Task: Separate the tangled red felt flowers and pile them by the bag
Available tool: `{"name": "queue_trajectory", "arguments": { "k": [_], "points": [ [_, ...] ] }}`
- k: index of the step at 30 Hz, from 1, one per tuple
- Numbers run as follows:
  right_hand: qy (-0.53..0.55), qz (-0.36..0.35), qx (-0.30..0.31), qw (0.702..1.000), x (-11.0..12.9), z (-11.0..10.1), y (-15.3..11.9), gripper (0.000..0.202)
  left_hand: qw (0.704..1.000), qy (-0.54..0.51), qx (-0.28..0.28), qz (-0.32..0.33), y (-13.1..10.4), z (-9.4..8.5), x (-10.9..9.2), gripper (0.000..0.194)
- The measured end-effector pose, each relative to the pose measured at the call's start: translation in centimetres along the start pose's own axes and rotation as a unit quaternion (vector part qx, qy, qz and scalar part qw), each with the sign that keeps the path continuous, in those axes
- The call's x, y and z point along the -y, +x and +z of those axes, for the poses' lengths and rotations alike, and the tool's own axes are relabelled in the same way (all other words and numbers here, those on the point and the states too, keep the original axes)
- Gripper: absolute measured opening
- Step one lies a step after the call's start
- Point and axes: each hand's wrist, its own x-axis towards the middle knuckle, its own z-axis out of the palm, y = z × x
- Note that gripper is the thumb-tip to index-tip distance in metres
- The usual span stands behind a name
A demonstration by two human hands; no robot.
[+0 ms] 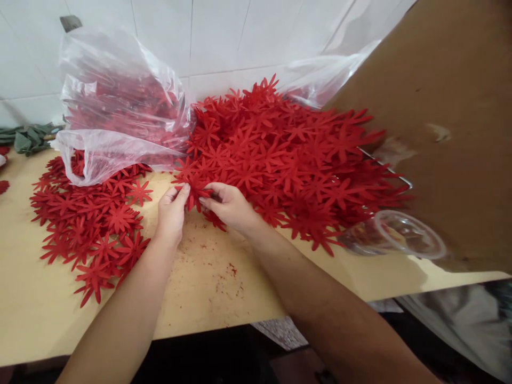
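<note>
Though in hands (172,209) (229,205), flower (196,189) partly hidden.

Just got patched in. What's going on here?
A person is holding a red flower-shaped piece over the table, pinching one side with the left hand and the other with the right hand. A large heap of similar red pieces lies behind and to the right, and a smaller pile is on the left. Behind that smaller pile, a translucent plastic bag holds more red pieces.
</note>
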Motion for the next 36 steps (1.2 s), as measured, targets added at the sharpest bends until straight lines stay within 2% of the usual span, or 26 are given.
{"name": "queue_trajectory", "arguments": {
  "k": [3,8,17,20,23,26,28,31,34,36],
  "points": [
    [0.000,0.027,-0.037,0.999,-0.2,-0.4,0.1,0.018,1.000,0.018,0.016,-0.012,-0.1,0.1,-0.1,0.009],
    [-0.014,0.010,-0.076,0.997,-0.1,-0.4,0.1,0.014,0.998,0.042,0.040,-0.006,-0.3,0.3,-0.4,0.012],
    [-0.052,-0.008,-0.058,0.997,0.2,0.2,-0.2,0.020,0.998,-0.013,-0.008,-0.061,-0.1,0.0,-0.3,0.015],
    [-0.035,-0.002,-0.048,0.998,0.1,-0.1,0.0,0.020,0.995,-0.031,-0.051,-0.076,0.2,-0.3,-0.6,0.013],
    [-0.035,-0.001,-0.055,0.998,0.2,-0.7,0.0,0.022,0.994,-0.040,-0.079,-0.065,0.3,-0.4,-1.0,0.014],
    [-0.065,-0.009,-0.069,0.995,0.7,-1.0,-0.2,0.029,0.997,-0.013,-0.046,-0.064,0.0,-0.2,-1.1,0.024],
    [-0.081,-0.019,-0.076,0.994,0.9,-1.0,-0.4,0.032,0.995,-0.017,0.002,-0.096,-0.4,0.0,-1.2,0.025],
    [-0.096,-0.033,-0.101,0.990,0.7,-0.7,-0.4,0.034,0.979,-0.080,0.070,-0.176,-0.7,0.2,-1.4,0.018],
    [-0.135,-0.040,-0.128,0.982,0.0,-0.7,-0.3,0.035,0.960,-0.121,0.110,-0.229,-0.7,0.3,-1.6,0.035],
    [-0.152,-0.041,-0.133,0.979,-0.3,-0.6,-0.2,0.029,0.959,-0.114,0.123,-0.229,-0.7,0.4,-1.5,0.034]
  ]
}}
